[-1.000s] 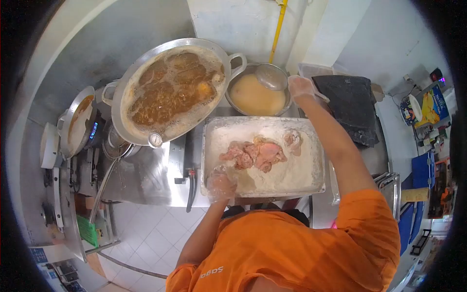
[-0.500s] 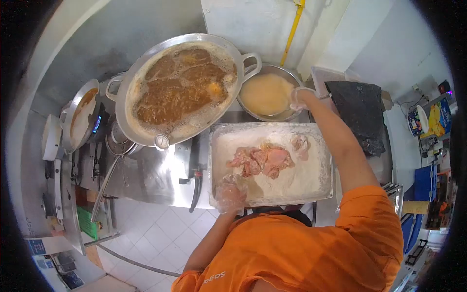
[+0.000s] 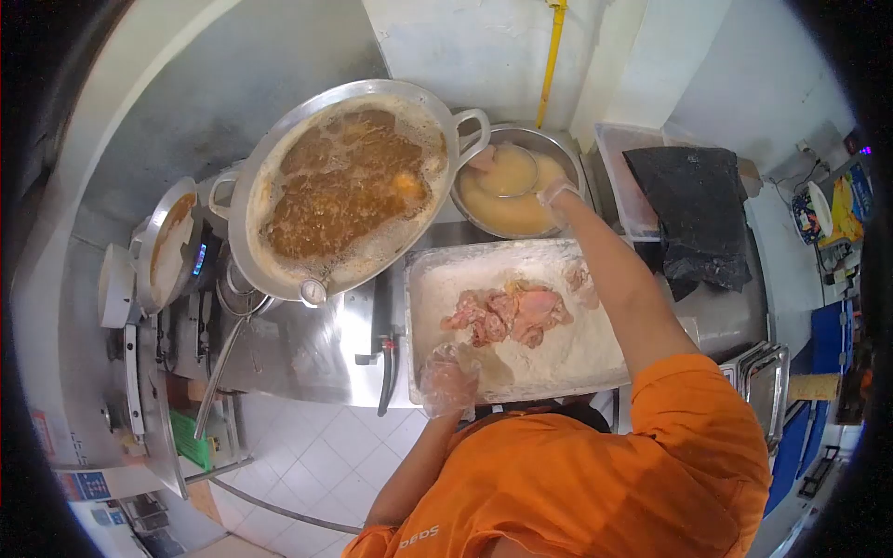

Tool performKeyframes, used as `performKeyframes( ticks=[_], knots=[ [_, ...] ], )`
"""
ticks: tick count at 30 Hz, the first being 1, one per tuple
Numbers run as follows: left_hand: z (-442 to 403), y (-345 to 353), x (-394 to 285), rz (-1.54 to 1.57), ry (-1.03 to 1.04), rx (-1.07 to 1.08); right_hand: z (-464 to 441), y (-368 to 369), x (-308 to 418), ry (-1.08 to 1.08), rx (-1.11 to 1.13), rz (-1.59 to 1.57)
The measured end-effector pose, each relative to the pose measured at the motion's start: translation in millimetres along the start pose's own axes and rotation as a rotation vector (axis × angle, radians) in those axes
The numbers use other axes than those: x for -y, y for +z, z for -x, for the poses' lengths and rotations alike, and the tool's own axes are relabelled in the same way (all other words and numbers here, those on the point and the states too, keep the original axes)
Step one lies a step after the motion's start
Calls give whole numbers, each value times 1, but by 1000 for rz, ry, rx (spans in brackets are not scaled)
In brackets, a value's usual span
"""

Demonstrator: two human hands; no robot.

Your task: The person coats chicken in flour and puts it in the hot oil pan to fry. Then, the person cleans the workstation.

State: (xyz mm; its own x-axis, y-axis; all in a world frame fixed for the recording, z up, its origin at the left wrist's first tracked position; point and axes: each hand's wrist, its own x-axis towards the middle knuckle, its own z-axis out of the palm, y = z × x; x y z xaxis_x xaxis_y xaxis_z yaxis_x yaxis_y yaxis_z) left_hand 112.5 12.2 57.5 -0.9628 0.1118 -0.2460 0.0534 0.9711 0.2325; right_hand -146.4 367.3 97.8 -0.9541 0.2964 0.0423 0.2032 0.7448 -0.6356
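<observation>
My right hand (image 3: 559,199), in a clear plastic glove, is at the right rim of a metal bowl (image 3: 569,153) of cloudy yellowish liquid. It grips a round wire strainer (image 3: 534,175) whose hoop dips into the liquid. A pale piece of meat (image 3: 483,159) shows at the hoop's far left. Also gloved, my left hand (image 3: 450,379) hovers at the near left rim of a tray of white flour (image 3: 595,352), fingers loosely apart and holding nothing. Raw chicken pieces (image 3: 507,312) lie on the flour in front of it. Another piece (image 3: 580,277) sits farther right, partly floured.
A large two-handled pan (image 3: 240,214) of bubbling brown oil stands left of the bowl, with a thermometer (image 3: 313,292) at its near rim. A long-handled skimmer (image 3: 223,367) and a black-handled tool (image 3: 387,372) lie nearby. Black plastic (image 3: 688,214) covers a container at right.
My right hand has lowered slightly toward the bowl, and the strainer hoop with a pale piece now shows in the liquid. The left hand stays by the tray. The whole view has shifted a little.
</observation>
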Motion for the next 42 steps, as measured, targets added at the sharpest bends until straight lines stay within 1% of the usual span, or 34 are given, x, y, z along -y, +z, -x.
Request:
performKeyframes(
  ticks=[3, 4, 5, 7, 10, 13, 14, 15, 16, 18, 19, 20, 21, 23, 25, 28, 30, 31, 33, 34, 36, 38, 39, 40, 41, 42],
  knots=[
    [3, -14, -4, 23, 9, 49, -40, 37, -62, 118, 201, 448],
    [3, -14, -5, 30, 13, 15, -45, 40, -74, 123, 254, 548],
    [3, -14, -6, 38, 19, -21, -45, 37, -76, 94, 285, 600],
    [3, -11, -7, 30, 26, -69, -28, 11, -55, -15, 378, 659],
    [1, 9, 0, -21, 38, -94, -16, 13, -66, 150, 267, 447],
    [3, 8, 2, -43, 61, -85, 2, 25, -84, -46, 239, 514],
    [4, -2, -1, -35, 59, -63, 15, 15, -70, 26, 197, 466],
    [4, -8, -4, -26, 56, -38, 35, -3, -38, 99, 156, 419],
    [2, -5, -3, -36, 35, -33, 48, -15, -21, 170, 115, 373],
    [0, 3, -2, -60, -5, -12, 56, -15, -36, 103, -22, 376],
    [2, 7, 0, -59, 22, -36, 61, -14, -45, 72, -86, 378],
    [4, 6, -1, -58, 47, -62, 62, -16, -60, 94, -38, 382],
    [4, 5, -1, -54, 70, -95, 73, -21, -67, 104, -74, 392],
    [0, 7, 3, -39, 57, -63, 96, -32, -74, 104, -158, 417],
    [-2, 7, 3, -33, 51, -61, 143, -71, -47, -68, -134, 410],
    [-1, 6, 2, -57, 65, -67, 189, -93, -40, -166, -166, 452],
    [-1, 6, 4, -79, 66, -31, 205, -88, -45, -129, -201, 482],
    [-1, 7, 4, -67, 61, -50, 209, -87, -48, -107, -217, 497],
    [3, -1, -2, -48, 54, -79, 193, -87, -33, -30, -180, 433],
    [1, 6, 2, -88, 57, -72, 177, -87, -27, 14, -162, 400],
    [-5, 25, 11, -168, 70, -56, 127, -58, -50, 142, -63, 354],
    [-3, 9, 3, -109, 41, 28, 74, -17, -91, -126, 203, 588],
    [-4, 2, -2, -78, 23, 62, 82, -28, -71, 86, 237, 351],
    [-5, -1, -4, -88, -5, 68, 98, -55, -28, 289, 267, 110],
    [-5, -3, -4, -96, -36, 73, 110, -69, -2, 485, 295, -132],
    [-5, -3, -5, -101, -67, 77, 113, -59, -16, 570, 185, -238]
  ],
)
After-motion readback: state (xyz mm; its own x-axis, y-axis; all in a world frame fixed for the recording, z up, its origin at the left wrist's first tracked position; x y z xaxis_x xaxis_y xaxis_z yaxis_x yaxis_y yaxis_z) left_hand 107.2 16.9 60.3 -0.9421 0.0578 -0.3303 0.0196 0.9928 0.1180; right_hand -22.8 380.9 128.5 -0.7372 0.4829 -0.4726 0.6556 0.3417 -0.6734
